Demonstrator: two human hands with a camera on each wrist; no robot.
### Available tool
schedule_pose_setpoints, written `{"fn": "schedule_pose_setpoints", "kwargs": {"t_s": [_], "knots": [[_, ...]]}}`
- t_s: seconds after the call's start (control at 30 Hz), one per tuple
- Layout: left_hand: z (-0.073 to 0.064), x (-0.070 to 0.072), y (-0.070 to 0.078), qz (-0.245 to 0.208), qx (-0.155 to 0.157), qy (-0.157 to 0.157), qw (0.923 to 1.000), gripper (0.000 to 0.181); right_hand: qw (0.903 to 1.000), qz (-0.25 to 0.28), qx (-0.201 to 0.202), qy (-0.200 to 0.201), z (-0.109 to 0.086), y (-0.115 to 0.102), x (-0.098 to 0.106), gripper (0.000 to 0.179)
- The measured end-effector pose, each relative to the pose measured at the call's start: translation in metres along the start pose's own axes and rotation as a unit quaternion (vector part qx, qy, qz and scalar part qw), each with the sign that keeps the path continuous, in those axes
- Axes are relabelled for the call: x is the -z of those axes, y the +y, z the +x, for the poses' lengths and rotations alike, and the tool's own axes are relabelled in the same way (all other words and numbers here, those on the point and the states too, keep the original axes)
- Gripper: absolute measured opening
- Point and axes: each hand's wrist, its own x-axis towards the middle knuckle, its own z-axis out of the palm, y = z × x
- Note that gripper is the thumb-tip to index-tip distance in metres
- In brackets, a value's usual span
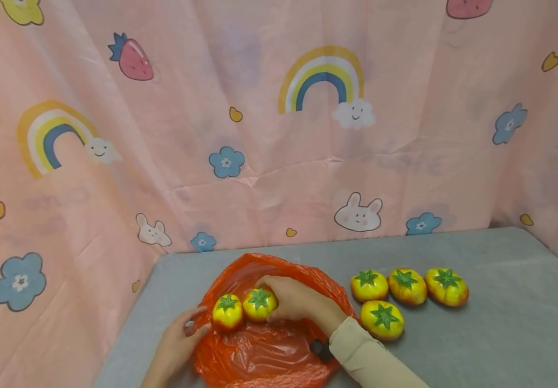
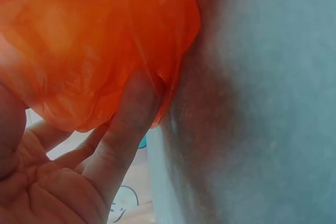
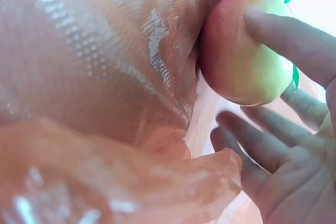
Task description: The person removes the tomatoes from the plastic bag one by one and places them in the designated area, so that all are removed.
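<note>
My right hand (image 1: 286, 298) grips a yellow-and-red tomato-like fruit (image 1: 259, 305) with a green star-shaped top. In the right wrist view my thumb lies on the smooth side of that fruit (image 3: 239, 51), with other fingers beyond it. A second fruit of this kind (image 1: 227, 313) stands just left of it, and both sit on a spread-out orange-red plastic bag (image 1: 269, 350). At the bag's left edge my left hand (image 1: 177, 337) holds the thin plastic. The left wrist view shows the bag (image 2: 79, 51) between my thumb side and fingers, one fingertip partly under a fold.
Several more of these fruits (image 1: 407, 286) stand on the grey tabletop (image 1: 492, 334) to the right of the bag, one (image 1: 383, 320) nearer to me. A small black object (image 1: 321, 350) shows beside my right sleeve. Behind the table hangs a pink printed curtain (image 1: 279, 199).
</note>
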Motion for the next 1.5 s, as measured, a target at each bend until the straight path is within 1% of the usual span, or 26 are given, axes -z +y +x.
{"fn": "schedule_pose_setpoints", "kwargs": {"t_s": [0.17, 0.3, 0.47, 0.63, 0.7, 0.83, 1.0, 1.1, 1.2, 1.33, 1.5], "knots": [[0.001, 0.000, 0.000, 0.007, 0.000, 0.001, 1.0000, 0.049, 0.9998, 0.008, 0.011, -0.015, 0.000, 0.003, -0.002, 0.066], [0.002, 0.000, 0.002, 0.005, 0.001, 0.001, 1.0000, 0.049, 0.9996, 0.004, 0.022, -0.015, -0.001, 0.004, -0.003, 0.069], [0.001, 0.000, 0.002, 0.007, -0.002, 0.005, 1.0000, 0.048, 0.9998, 0.006, 0.017, -0.005, -0.006, 0.001, -0.002, 0.068], [0.002, 0.002, 0.003, 0.017, -0.020, 0.007, 0.9996, 0.049, 0.9997, 0.019, 0.003, 0.017, -0.016, -0.006, 0.003, 0.071], [0.003, 0.002, 0.003, 0.014, -0.024, 0.006, 0.9996, 0.048, 0.9992, 0.025, 0.003, 0.030, -0.021, -0.009, 0.006, 0.071], [0.003, 0.003, 0.002, 0.000, -0.022, 0.005, 0.9997, 0.046, 0.9981, 0.030, 0.014, 0.051, -0.032, -0.013, 0.013, 0.067], [0.003, 0.004, 0.002, -0.006, -0.018, 0.010, 0.9998, 0.047, 0.9975, 0.045, 0.015, 0.052, -0.048, -0.017, 0.019, 0.068], [0.004, 0.005, 0.002, 0.003, -0.011, 0.013, 0.9998, 0.047, 0.9970, 0.056, 0.008, 0.053, -0.060, -0.018, 0.022, 0.069], [0.004, 0.005, 0.002, 0.010, -0.002, 0.017, 0.9998, 0.048, 0.9966, 0.063, -0.007, 0.053, -0.071, -0.019, 0.025, 0.069], [0.004, 0.005, -0.001, 0.017, -0.003, 0.021, 0.9996, 0.048, 0.9948, 0.082, -0.030, 0.052, -0.087, -0.016, 0.027, 0.067], [0.004, 0.007, -0.004, 0.014, -0.008, 0.038, 0.9991, 0.049, 0.9917, 0.097, -0.047, 0.070, -0.104, -0.008, 0.030, 0.068]]}}
